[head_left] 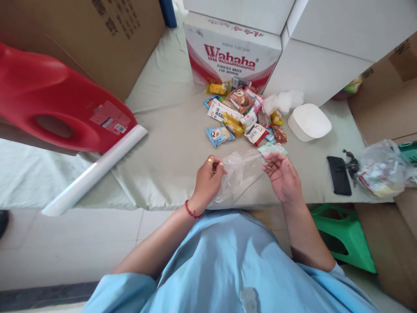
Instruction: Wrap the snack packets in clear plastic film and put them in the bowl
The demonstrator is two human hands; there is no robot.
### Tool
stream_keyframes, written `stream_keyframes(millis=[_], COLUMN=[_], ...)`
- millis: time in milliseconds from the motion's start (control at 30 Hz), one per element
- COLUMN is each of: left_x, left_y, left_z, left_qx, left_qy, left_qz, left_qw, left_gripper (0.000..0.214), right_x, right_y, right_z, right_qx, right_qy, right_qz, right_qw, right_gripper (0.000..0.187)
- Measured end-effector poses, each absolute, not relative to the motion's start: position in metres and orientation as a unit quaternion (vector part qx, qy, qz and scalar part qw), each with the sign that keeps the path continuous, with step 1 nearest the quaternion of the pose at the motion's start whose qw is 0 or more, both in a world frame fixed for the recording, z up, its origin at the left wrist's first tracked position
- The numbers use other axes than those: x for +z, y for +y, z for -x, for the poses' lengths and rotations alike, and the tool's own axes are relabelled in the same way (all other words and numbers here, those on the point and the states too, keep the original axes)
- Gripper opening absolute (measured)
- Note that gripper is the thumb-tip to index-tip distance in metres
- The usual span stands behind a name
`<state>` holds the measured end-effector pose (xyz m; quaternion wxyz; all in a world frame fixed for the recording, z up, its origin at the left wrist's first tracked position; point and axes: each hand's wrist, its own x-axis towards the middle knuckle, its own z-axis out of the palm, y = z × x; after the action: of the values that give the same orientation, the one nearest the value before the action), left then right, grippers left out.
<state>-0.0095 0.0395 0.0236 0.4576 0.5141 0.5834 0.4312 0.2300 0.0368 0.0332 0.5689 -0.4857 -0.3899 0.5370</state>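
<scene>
A clear plastic bag (236,171) is stretched between my two hands above the front edge of the cloth-covered table. My left hand (210,176) pinches one side of it between thumb and fingers. At the other side, my right hand (283,176) has its palm turned up, with curled fingertips on the bag's edge. Just beyond lies a pile of wrapped snacks, among them a blue packet (220,136), a brown packet (240,99) and a red-and-white packet (256,134). A pale green packet (272,148) lies close to my right fingertips.
A white bowl (309,122) and white fluffy stuff (283,102) are right of the pile, a Wahaha carton (233,54) behind. Leftward are a red jug (65,100) and plastic roll (97,171); rightward, a black phone (339,175) and filled bag (381,169). A green stool (352,239) stands below.
</scene>
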Motion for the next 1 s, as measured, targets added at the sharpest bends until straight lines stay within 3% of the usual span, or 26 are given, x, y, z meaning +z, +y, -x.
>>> stream_keyframes(millis=[167,333,467,567,700,900,1000], left_x=[0.023,0.033,0.052,0.06,0.052,0.041,0.054], left_y=[0.032,0.033,0.048,0.069,0.09,0.036,-0.009], left_z=[-0.004,0.004,0.06,0.103,0.121,0.099,0.076], left_qx=[0.509,0.542,0.391,0.316,0.443,0.594,0.641], left_qy=[0.566,0.516,0.489,0.502,0.609,0.692,0.613], left_qz=[-0.424,-0.281,-0.299,-0.344,-0.337,-0.303,-0.442], left_qw=[0.491,0.601,0.72,0.728,0.565,0.276,0.134], left_gripper=[0.024,0.038,0.044,0.041,0.037,0.013,0.01], right_x=[-0.001,-0.005,0.012,0.024,0.026,0.012,0.008], right_y=[0.016,0.022,0.039,0.043,0.039,0.031,0.033], right_z=[-0.202,-0.18,-0.198,-0.209,-0.2,-0.183,-0.18], right_qx=[0.548,0.568,0.573,0.641,0.64,0.517,0.487], right_qy=[-0.398,-0.428,-0.388,-0.359,-0.384,-0.349,-0.347], right_qz=[0.559,0.558,0.533,0.504,0.521,0.584,0.59], right_qw=[0.479,0.427,0.486,0.454,0.414,0.52,0.542], right_gripper=[0.07,0.037,0.035,0.041,0.045,0.043,0.042])
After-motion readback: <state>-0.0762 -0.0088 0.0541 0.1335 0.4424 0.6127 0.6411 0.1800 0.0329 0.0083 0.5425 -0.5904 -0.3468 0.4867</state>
